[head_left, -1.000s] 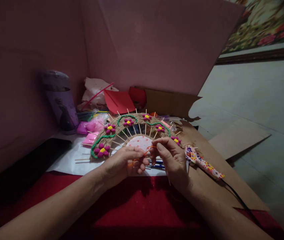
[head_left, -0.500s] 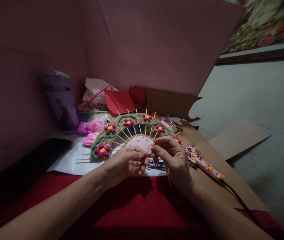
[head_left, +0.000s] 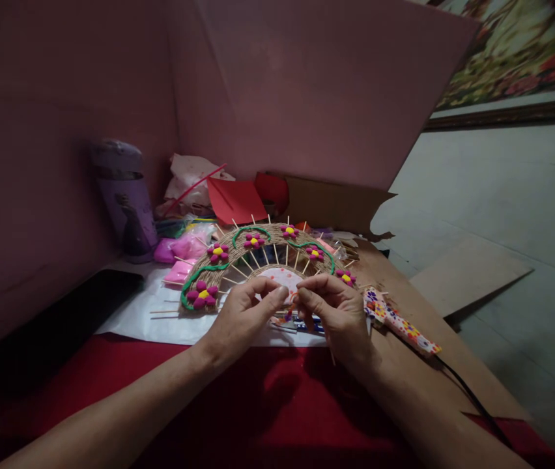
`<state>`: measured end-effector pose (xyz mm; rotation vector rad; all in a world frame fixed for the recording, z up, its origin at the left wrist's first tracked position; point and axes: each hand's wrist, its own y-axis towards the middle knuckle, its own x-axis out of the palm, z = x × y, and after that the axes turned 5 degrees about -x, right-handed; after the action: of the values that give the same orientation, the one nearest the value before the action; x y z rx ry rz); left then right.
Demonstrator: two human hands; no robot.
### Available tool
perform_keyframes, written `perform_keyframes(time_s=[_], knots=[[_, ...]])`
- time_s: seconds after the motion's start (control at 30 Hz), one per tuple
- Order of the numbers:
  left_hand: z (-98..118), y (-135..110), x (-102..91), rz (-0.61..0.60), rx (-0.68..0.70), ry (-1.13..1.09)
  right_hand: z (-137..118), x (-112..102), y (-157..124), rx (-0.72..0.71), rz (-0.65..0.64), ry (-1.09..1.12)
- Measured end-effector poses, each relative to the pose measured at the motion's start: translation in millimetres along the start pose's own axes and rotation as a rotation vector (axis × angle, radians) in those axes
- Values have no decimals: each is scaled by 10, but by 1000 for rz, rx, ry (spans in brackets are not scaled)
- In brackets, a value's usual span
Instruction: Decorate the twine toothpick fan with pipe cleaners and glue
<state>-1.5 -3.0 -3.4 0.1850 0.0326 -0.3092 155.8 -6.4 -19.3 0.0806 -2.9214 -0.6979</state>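
My left hand (head_left: 245,316) and my right hand (head_left: 333,309) meet just in front of a half-round fan of woven twine (head_left: 258,257) with wooden sticks, pink clay flowers and a green clay vine. Both hands pinch a thin orange strand (head_left: 293,301) between their fingertips, thumbs almost touching. The fan lies on white paper (head_left: 160,312). Its pale dotted centre (head_left: 280,277) shows just behind my fingers.
A purple tumbler (head_left: 126,198) stands at the back left beside pink clay in bags (head_left: 182,247). Red paper (head_left: 236,198) and cardboard (head_left: 336,198) lean at the back. A flower-patterned glue gun (head_left: 399,322) with a black cord lies to the right. Red cloth (head_left: 268,404) covers the near table.
My hands have drawn closer together. The orange strand between them, longer and slanted before, is now bunched short at my fingertips.
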Motion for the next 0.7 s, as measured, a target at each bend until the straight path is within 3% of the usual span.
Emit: perform_keyframes(time_s=[0.17, 0.43, 0.7], knots=[[-22, 1, 6, 16, 39, 111, 8, 21, -9, 5, -38, -33], [-31, 7, -6, 27, 52, 14, -20, 10, 12, -24, -104, -128], [-47, -4, -14, 53, 64, 238, -39, 52, -18, -17, -147, -180]])
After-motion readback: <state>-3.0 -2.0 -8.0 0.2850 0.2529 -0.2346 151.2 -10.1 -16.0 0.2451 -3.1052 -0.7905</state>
